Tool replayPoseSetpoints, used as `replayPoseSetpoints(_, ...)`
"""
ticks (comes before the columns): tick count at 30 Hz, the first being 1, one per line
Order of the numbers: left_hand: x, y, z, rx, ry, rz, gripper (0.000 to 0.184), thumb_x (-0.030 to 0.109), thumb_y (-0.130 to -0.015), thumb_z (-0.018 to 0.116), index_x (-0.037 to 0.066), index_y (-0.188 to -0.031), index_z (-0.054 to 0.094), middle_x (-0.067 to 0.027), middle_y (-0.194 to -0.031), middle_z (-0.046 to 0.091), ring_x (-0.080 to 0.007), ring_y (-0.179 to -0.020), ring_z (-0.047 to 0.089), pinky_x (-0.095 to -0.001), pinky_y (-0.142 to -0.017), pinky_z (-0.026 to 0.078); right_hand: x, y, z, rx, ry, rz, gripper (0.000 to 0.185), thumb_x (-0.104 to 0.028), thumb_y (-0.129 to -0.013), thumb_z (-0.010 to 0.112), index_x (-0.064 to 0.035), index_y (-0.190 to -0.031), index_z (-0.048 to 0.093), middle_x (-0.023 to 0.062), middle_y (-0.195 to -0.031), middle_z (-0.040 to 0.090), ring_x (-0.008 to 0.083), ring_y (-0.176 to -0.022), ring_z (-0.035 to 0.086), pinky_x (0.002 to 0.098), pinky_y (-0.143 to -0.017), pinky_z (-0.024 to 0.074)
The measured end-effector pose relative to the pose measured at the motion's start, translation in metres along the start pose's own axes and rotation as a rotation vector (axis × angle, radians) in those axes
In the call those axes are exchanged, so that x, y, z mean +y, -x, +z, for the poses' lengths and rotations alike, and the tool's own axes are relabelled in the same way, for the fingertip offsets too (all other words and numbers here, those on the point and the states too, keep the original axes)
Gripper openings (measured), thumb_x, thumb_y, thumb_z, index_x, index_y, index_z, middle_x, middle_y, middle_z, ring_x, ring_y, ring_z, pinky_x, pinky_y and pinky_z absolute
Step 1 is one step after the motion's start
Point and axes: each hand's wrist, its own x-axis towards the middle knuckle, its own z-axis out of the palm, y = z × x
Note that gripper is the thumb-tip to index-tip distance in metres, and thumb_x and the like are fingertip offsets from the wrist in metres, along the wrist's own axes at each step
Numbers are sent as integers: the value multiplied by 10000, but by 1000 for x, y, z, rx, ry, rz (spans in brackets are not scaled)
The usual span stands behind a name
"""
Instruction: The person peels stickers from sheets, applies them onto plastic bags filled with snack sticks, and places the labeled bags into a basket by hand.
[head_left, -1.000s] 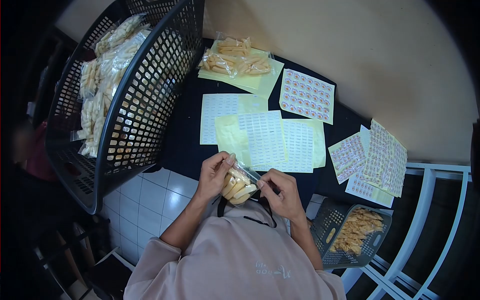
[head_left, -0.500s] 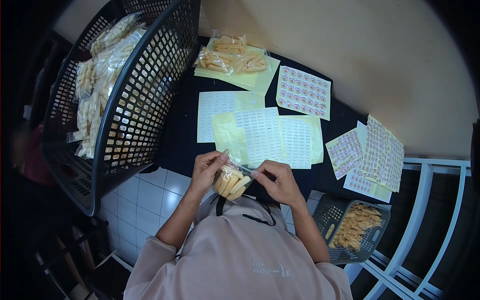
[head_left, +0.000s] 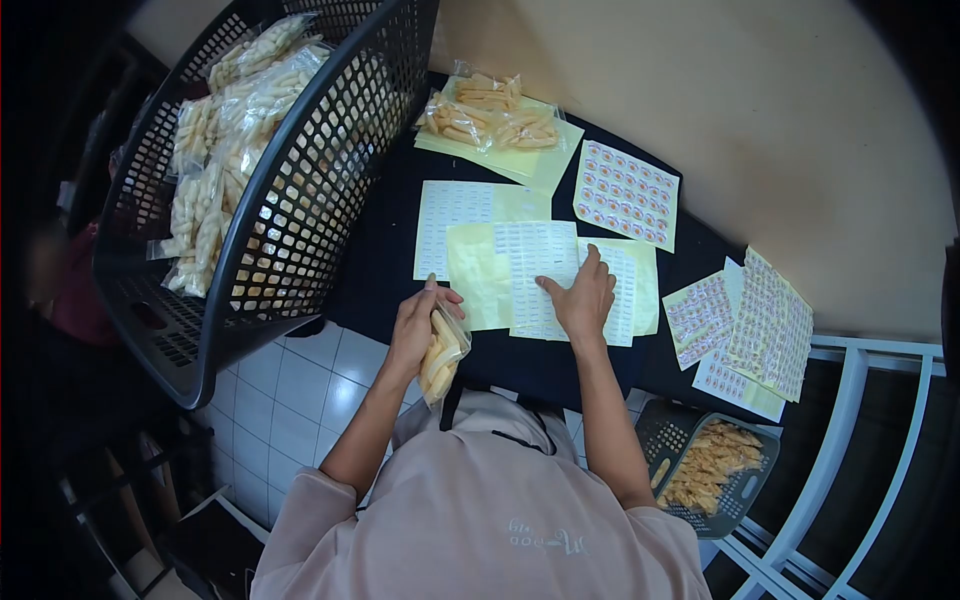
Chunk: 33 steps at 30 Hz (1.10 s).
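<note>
Right hand [head_left: 583,303] has moved off the snack bag [head_left: 442,360] to over the label sheets [head_left: 535,248], thumb and fingers spread; contact unclear. Left hand [head_left: 411,328] alone grips the bag, long axis roughly torso-to-table, below-left of the sheets. Right is nearer the labels, bag to its left.

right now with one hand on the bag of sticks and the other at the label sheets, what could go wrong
The left hand alone holds the clear plastic bag of pale yellow sticks near the front edge of the dark, flat table, so a slip might drop it. The right hand is at the overlapping white-and-yellow paper label sheets; its fingers could drag one out of place.
</note>
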Motion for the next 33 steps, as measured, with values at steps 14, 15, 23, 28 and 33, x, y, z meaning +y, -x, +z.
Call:
replayPoseSetpoints(14, 71, -2, 24, -182, -423, 335, 769, -2, -829, 663, 63, -1469, 242, -206, -1309, 507, -121, -805, 637, -217, -684, 527, 21, 13, -64, -288, -1004, -110, 88, 27, -882, 608, 27, -952, 555, 86, -871, 677, 80, -789, 599, 244, -710, 468)
replayPoseSetpoints(15, 78, -6, 26, -182, -423, 336, 769, -2, -829, 663, 63, -1469, 242, -206, -1309, 507, -121, -805, 637, -217, -684, 527, 21, 16, -73, -338, -1027, -125, 85, 24, -881, 610, 21, -948, 558, 83, -876, 679, 79, -794, 603, 237, -713, 465)
replayPoseSetpoints(23, 74, -32, 38, -609, -438, -82, 359, 64, -851, 687, -61, -1179, 609, -109, -994, 686, -104, -811, 629, -238, -720, 515, 21, 32, -84, -6, -968, -90, 243, 25, -838, 654, 20, -1055, 546, 103, -880, 679, 146, -759, 614, 283, -739, 475)
replayPoseSetpoints(28, 57, -35, 45, -585, -303, -123, 302, 47, -876, 653, -89, -1144, 620, -89, -975, 692, -96, -796, 628, -238, -697, 515, -4, 61, -89, 568, -411, -313, 217, 32, -736, 722, 24, -934, 632, 120, -843, 640, 272, -740, 613, 347, -694, 485)
replayPoseSetpoints(33, 47, -29, 51, -647, -268, -79, 309, 69, -888, 644, -67, -1164, 610, -82, -950, 690, -99, -741, 635, -246, -641, 524, -21, 80, -60, 208, -648, -299, 183, 5, -742, 751, 9, -916, 695, 114, -854, 639, 189, -702, 612, 289, -587, 477)
